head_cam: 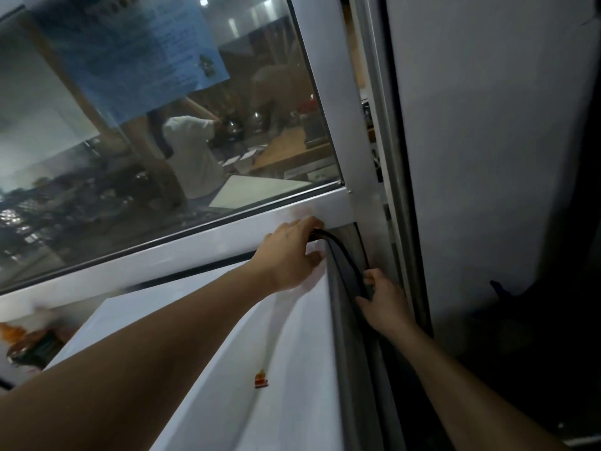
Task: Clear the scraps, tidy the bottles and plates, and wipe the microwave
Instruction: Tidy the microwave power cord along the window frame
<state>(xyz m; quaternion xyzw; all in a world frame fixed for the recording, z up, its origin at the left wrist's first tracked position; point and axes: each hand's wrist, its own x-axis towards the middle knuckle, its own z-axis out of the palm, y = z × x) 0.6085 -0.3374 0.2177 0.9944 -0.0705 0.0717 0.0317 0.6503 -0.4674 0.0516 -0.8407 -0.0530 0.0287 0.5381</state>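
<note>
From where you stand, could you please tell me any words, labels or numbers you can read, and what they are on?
None can be read.
Blue paper notice on the window: print too blurred.
Small orange sticker on the white surface: too small.

Left hand [289, 255] fingertips: hidden behind the back corner of the white appliance [227, 369], where a black cable [338, 245] is met; whether the cable is gripped cannot be told.
Right hand [380, 301] fingers: partly hidden along the appliance's grey edge; what is held cannot be told.
Both forearms: cut off by the lower edge.
Blue paper [136, 50] on the window [162, 141]: print blurred, unreadable.
Dark-labelled container [35, 349] at lower left: blurred, unidentifiable.
Small orange sticker [261, 379]: too small to be read.
</note>
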